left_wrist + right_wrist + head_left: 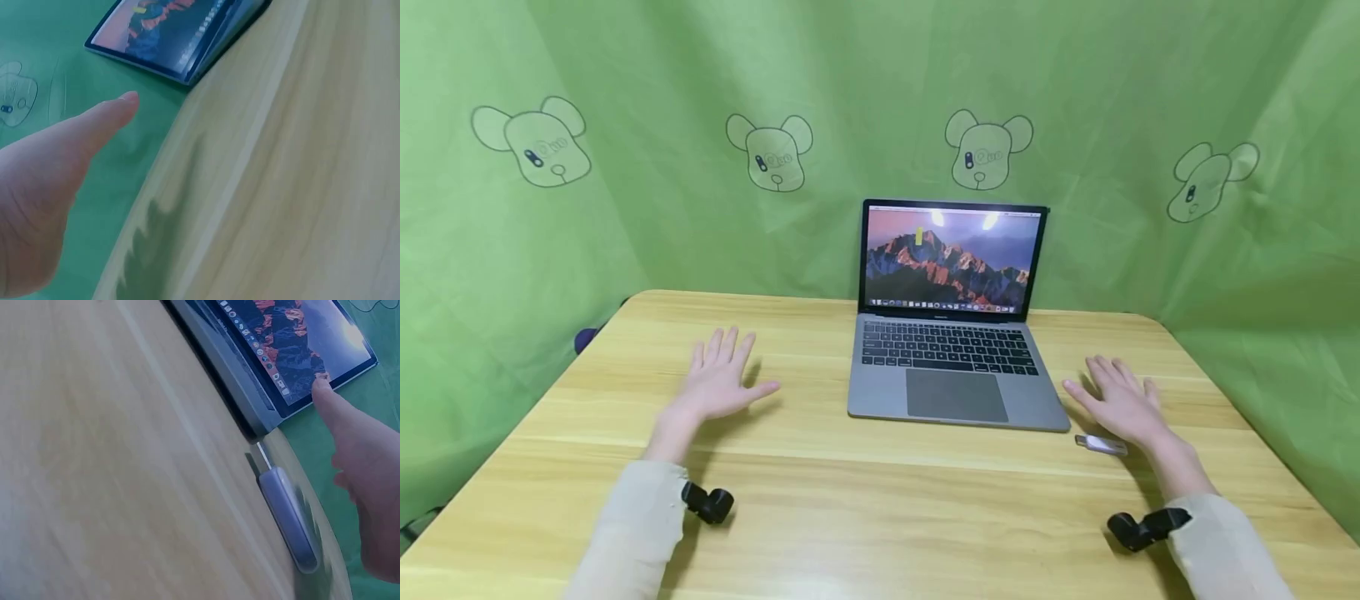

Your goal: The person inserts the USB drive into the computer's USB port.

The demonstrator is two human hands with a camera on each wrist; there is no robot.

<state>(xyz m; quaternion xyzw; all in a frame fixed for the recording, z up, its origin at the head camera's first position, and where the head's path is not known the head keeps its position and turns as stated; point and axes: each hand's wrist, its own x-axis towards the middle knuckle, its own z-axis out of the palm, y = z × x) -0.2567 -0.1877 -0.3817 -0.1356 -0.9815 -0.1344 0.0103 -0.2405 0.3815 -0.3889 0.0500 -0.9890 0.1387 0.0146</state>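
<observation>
An open laptop (953, 350) with a mountain picture on its screen stands at the back of the table. To its left, my left hand (718, 385) hovers palm down over the wood, fingers spread, holding nothing; its shadow shows on the table in the left wrist view. On the other side, my right hand (1122, 402) is also spread and holds nothing, close to the laptop's right front corner. Just below that hand lies a small silvery USB stick (1102, 445), its metal plug (265, 456) pointing toward the laptop.
The wooden table (880, 517) reaches back to a green curtain (850, 75) printed with bear heads. Black wrist cameras (709, 503) sit on both light sleeves (632, 525). Something purple (586, 338) shows beyond the table's left edge.
</observation>
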